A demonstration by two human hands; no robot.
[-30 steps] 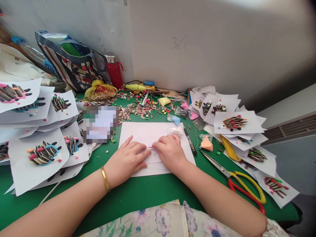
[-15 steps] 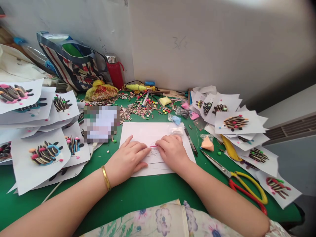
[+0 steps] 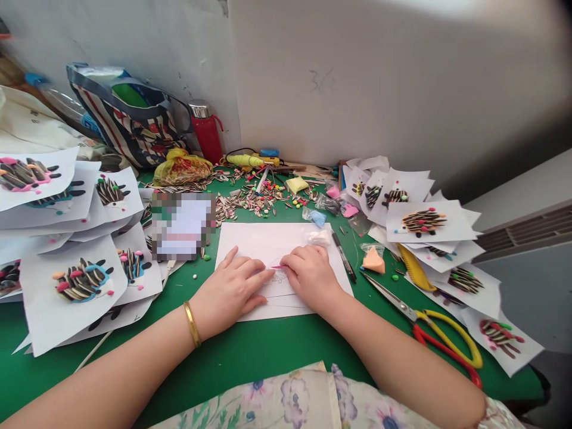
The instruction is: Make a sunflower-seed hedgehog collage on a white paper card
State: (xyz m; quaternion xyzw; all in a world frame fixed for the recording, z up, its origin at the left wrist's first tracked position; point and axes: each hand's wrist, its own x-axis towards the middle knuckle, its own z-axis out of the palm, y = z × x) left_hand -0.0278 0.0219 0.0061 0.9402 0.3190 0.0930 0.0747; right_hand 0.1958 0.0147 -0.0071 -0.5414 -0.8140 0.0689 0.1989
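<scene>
A sheet of white paper (image 3: 250,238) lies before me on the green table, with a small line drawing (image 3: 279,276) partly covered by my fingers. My left hand (image 3: 235,285) rests flat on the sheet, fingers apart, its index fingertip close to the drawing. Beside it, my right hand (image 3: 313,277) is closed, thumb and fingers pressed together at one end of a thin pink strip (image 3: 277,267), which looks like modelling clay. The strip lies across the upper part of the drawing. A packet of white clay (image 3: 318,238) sits just beyond the right hand.
Scissors (image 3: 402,307) and a black pen (image 3: 343,256) lie on the right, near orange clay (image 3: 373,260). Paper cards with seed hedgehogs are stacked left (image 3: 40,322) and right (image 3: 451,214). Loose sunflower seeds (image 3: 227,208), a red flask (image 3: 207,134) and a bag (image 3: 129,119) are behind.
My hands stay in nearly the same place, the right still at the pink strip. The whole view has shifted slightly.
</scene>
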